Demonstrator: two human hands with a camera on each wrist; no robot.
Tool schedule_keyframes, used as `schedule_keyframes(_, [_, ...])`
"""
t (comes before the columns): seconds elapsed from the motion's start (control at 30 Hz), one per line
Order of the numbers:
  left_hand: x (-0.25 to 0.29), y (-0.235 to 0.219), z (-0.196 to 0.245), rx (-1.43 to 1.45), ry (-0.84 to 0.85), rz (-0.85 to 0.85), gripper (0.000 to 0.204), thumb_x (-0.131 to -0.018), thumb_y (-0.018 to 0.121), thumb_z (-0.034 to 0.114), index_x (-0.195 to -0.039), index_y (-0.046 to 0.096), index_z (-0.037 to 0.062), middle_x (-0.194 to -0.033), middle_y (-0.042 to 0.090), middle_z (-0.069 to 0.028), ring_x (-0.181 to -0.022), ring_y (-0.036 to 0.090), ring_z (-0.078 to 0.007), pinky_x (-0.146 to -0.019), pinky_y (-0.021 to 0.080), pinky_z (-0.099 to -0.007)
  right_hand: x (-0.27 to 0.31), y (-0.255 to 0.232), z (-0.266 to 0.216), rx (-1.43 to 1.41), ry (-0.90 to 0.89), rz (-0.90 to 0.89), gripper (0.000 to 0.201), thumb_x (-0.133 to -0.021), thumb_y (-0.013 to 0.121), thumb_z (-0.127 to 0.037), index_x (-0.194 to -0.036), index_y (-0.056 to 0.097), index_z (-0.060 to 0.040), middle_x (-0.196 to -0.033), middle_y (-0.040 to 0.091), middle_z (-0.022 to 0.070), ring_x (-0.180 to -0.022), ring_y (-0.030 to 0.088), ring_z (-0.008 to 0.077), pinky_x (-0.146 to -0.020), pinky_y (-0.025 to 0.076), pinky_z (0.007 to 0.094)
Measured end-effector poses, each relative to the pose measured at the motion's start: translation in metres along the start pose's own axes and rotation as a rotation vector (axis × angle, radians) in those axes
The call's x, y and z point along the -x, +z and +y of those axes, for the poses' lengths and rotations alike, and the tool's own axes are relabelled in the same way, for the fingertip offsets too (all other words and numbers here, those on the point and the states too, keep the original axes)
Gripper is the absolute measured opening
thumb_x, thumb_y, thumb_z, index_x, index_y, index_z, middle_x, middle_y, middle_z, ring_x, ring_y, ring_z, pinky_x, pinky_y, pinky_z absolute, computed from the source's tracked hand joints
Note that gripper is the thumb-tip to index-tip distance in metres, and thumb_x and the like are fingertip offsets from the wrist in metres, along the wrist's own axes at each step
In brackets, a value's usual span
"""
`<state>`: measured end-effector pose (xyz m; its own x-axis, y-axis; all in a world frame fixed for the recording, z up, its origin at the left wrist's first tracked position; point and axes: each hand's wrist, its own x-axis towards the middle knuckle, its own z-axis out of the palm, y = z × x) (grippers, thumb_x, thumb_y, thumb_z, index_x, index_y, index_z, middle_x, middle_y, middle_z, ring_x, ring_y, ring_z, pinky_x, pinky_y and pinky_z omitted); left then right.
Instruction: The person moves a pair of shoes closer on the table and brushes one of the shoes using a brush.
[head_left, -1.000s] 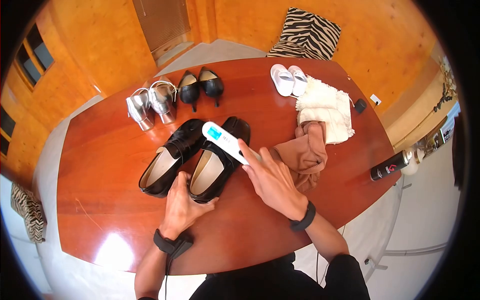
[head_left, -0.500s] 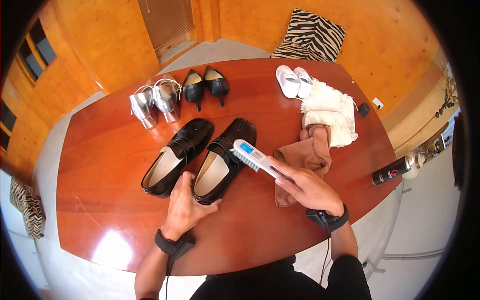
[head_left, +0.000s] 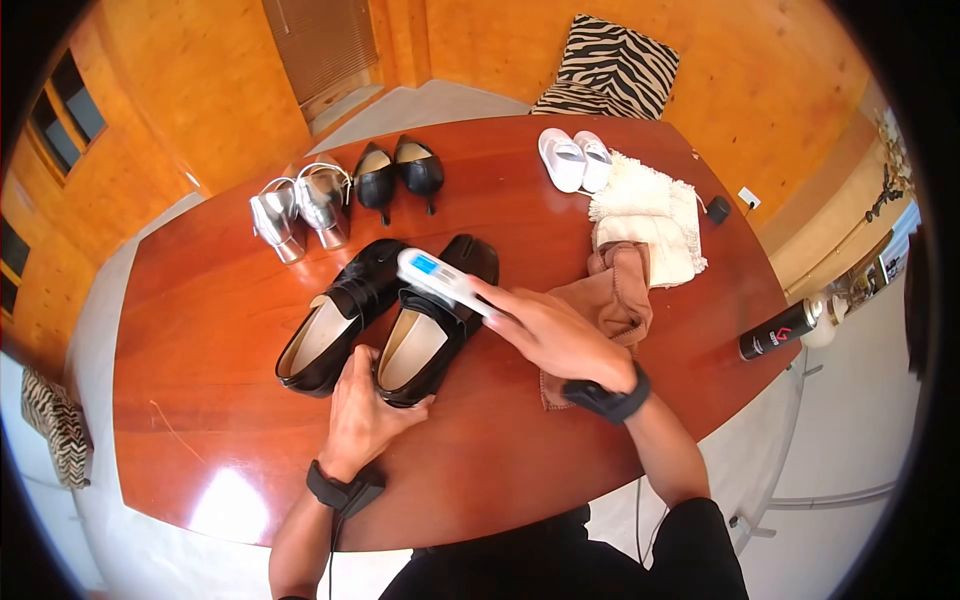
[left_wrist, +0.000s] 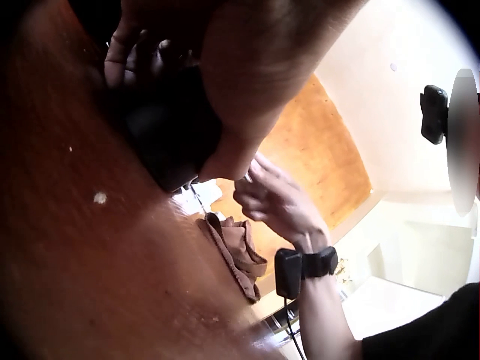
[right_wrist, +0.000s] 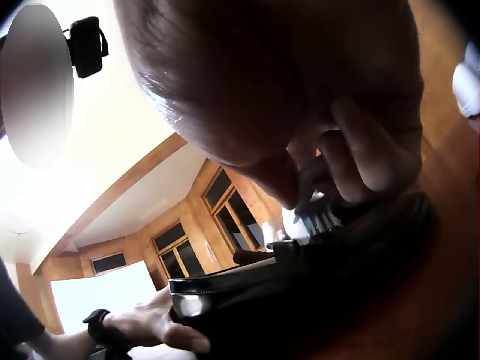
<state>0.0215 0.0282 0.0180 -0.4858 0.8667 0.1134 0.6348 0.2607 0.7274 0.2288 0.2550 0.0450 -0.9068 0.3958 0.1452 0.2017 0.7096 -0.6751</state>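
A: Where's the brush [head_left: 438, 277]?
B: In the right hand [head_left: 555, 335], fingers curled round the handle, head pointing away from the grip. Bristles down on the vamp of the right loafer [head_left: 430, 325]. The right wrist view shows the bristles meeting the leather just beyond the fingertips.

A: And the shoe?
B: Pinned at the heel by the left hand [head_left: 365, 415]. Fingers wrap the heel cup, thumb on the outer side. My read: it braces the shoe so the brush strokes don't shove it across the table [head_left: 200, 400].

A: So both grips closed?
B: Yes. Right clamped round the brush handle, left clasped on the loafer's heel. Neither hand is spread.

A: What's around them?
B: The other loafer [head_left: 335, 315] lies just beside the left hand's thumb side, touching or nearly touching its mate. A brown cloth [head_left: 605, 300] is bunched right behind the right hand's knuckles, within easy reach. Beyond that, a cream towel [head_left: 650, 225] and white baby shoes [head_left: 573, 160]. Past the brush tip: black heels [head_left: 400, 172] and silver sandals [head_left: 300, 208]. A black spray can [head_left: 780, 332] lies well off beyond the right wrist, near the table edge.
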Motion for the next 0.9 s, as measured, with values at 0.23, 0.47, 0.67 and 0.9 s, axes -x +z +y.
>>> schedule_keyframes(0.23, [-0.001,0.002,-0.003,-0.031,0.053,0.035,0.070,-0.071,0.102,0.018,-0.117,0.051,-0.0010,-0.106,0.070,-0.0235,-0.100,0.072,-0.0416,-0.090,0.059,-0.0473,0.116,-0.064,-0.005,-0.012,0.163,-0.183,0.056,-0.115,0.063,-0.014,-0.169,0.050,-0.0082,-0.121,0.073,0.0240,-0.104,0.071,0.0401,-0.094,0.056,0.0440])
schedule_keyframes(0.47, [0.000,0.001,0.001,-0.003,0.019,0.008,0.073,-0.072,0.101,0.026,-0.121,0.055,-0.0026,-0.113,0.070,-0.0259,-0.108,0.069,-0.0464,-0.094,0.057,-0.0526,0.124,-0.037,-0.008,-0.245,0.275,0.159,0.056,-0.117,0.061,-0.015,-0.170,0.048,-0.0039,-0.144,0.072,0.0194,-0.115,0.071,0.0246,-0.103,0.056,0.0363])
schedule_keyframes(0.67, [-0.001,-0.001,0.003,-0.062,0.098,0.022,0.066,-0.073,0.100,0.026,-0.119,0.064,-0.0045,-0.111,0.066,-0.0209,-0.106,0.067,-0.0449,-0.092,0.057,-0.0527,0.090,0.005,-0.012,-0.275,0.193,0.067,0.067,-0.117,0.063,-0.025,-0.175,0.036,-0.0050,-0.142,0.071,0.0267,-0.112,0.075,0.0375,-0.101,0.057,0.0440])
schedule_keyframes(0.9, [-0.001,-0.002,0.003,-0.091,0.105,0.016,0.066,-0.073,0.099,0.027,-0.120,0.067,-0.0056,-0.110,0.065,-0.0208,-0.104,0.067,-0.0445,-0.093,0.057,-0.0526,0.057,0.009,-0.031,-0.034,0.286,0.026,0.070,-0.114,0.063,-0.026,-0.176,0.035,-0.0070,-0.102,0.076,0.0294,-0.082,0.074,0.0480,-0.077,0.058,0.0540])
